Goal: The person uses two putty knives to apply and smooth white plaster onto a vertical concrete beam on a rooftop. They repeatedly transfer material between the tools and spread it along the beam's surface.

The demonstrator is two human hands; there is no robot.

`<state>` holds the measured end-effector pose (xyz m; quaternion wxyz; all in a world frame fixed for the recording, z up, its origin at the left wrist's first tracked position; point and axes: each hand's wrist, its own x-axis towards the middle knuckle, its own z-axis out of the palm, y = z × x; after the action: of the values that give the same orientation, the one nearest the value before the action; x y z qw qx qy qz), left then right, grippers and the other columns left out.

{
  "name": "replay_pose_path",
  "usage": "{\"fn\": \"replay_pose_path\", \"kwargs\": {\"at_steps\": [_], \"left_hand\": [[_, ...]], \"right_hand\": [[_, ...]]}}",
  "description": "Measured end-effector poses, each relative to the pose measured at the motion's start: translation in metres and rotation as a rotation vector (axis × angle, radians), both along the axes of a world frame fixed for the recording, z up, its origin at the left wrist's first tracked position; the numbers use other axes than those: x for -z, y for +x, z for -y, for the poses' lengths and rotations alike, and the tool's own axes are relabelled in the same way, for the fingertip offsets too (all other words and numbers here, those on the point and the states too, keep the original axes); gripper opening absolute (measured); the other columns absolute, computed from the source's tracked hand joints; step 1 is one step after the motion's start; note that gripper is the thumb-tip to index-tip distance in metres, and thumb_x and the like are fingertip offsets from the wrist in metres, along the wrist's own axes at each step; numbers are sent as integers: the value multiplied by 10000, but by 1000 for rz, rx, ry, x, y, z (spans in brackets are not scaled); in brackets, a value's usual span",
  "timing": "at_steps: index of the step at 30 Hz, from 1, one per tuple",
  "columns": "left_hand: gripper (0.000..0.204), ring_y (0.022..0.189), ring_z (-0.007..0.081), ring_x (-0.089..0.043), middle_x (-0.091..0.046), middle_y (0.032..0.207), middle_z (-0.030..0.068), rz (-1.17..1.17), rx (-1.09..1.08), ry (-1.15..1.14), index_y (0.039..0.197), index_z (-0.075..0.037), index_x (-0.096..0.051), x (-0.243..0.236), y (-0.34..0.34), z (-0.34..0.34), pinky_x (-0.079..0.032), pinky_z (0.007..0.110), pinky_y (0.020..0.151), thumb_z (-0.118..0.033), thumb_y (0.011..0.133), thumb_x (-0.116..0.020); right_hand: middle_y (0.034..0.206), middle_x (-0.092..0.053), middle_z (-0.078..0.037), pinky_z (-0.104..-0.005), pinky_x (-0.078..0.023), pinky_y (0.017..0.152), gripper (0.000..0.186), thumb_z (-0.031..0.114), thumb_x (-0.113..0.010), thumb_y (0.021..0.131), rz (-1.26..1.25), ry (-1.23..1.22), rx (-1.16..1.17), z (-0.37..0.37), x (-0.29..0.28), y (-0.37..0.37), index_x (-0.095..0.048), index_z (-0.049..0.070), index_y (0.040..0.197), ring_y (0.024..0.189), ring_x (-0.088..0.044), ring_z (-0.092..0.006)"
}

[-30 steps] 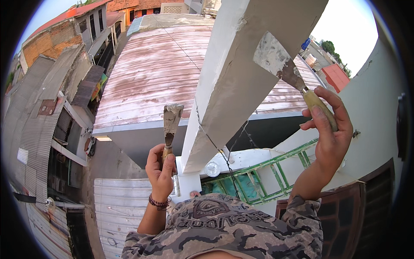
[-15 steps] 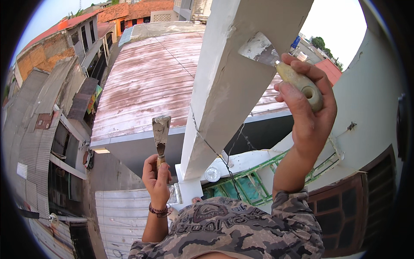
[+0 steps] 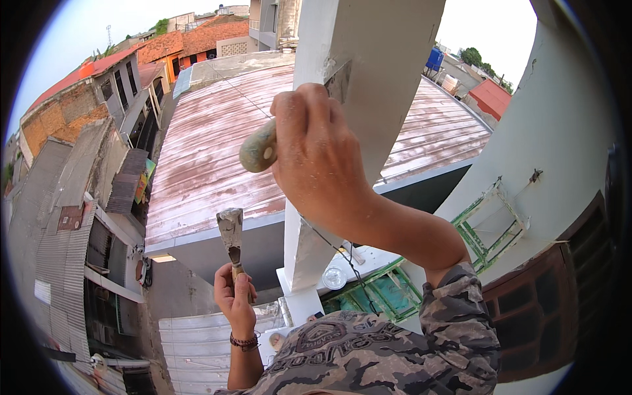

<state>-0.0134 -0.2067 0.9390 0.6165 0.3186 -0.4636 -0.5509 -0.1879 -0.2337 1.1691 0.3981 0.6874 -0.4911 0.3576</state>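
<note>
My right hand (image 3: 319,155) is closed round the pale, worn handle of a broad putty knife (image 3: 339,82). The blade lies at the face of a grey-white pillar (image 3: 388,59), close to its left corner; my fingers hide part of the blade. Lower and to the left, my left hand (image 3: 235,299) grips a narrower scraper (image 3: 230,230) by its handle. That scraper points upward, its blade smeared with whitish filler, and it stands apart from the pillar.
Below the pillar a clear round container (image 3: 334,278) sits on a white ledge (image 3: 306,301). Green-painted metal frames (image 3: 388,296) are at the right, near a pale wall (image 3: 526,171). A rusty corrugated roof (image 3: 217,138) spreads beyond, and a thin wire (image 3: 336,247) hangs by the pillar.
My right hand has swung left across the pillar with the putty knife and turned, its back now showing. The left hand with the scraper sits slightly lower and further left in view.
</note>
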Motion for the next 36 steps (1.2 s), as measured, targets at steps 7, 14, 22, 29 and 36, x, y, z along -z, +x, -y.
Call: {"fn": "replay_pose_path", "kwargs": {"at_steps": [7, 14, 22, 29, 36], "left_hand": [[215, 495, 60, -464, -553, 787, 47, 11, -19, -1, 1119, -4, -497, 7, 2, 2, -350, 186, 427, -105, 935, -547], [216, 498, 75, -482, -539, 760, 40, 34, -84, -1, 1077, -20, -526, 10, 10, 0, -350, 195, 418, -176, 932, -560], [214, 500, 72, -480, -536, 762, 37, 16, -113, -2, 1075, -20, -526, 13, 20, 1, -354, 199, 410, -178, 934, -556], [216, 481, 70, -470, -536, 762, 37, 32, -133, -8, 1072, -22, -527, 17, 20, 1, -343, 193, 399, -187, 935, -556], [214, 482, 70, -468, -533, 762, 38, 38, -102, -3, 1072, -21, -526, 12, 10, 2, -338, 194, 400, -183, 935, -550]], "right_hand": [[848, -496, -205, -227, -477, 442, 349, 89, -662, 734, -283, 70, 272, 22, -10, 17, -474, -73, 980, 694, -546, -218], [766, -521, -161, -222, -414, 435, 325, 131, -665, 732, -438, 93, 372, 46, -18, 23, -532, -63, 957, 685, -538, -197], [862, -595, -262, -257, -478, 420, 284, 138, -643, 757, -429, 190, 456, 80, -26, 38, -599, -48, 968, 613, -608, -253], [867, -591, -254, -285, -537, 474, 294, 101, -632, 771, -381, 284, 396, 99, -27, 37, -607, -61, 1015, 668, -636, -288], [856, -598, -195, -319, -468, 454, 284, 150, -635, 779, -471, 246, 337, 74, -16, 49, -640, -24, 1004, 691, -610, -268]]}}
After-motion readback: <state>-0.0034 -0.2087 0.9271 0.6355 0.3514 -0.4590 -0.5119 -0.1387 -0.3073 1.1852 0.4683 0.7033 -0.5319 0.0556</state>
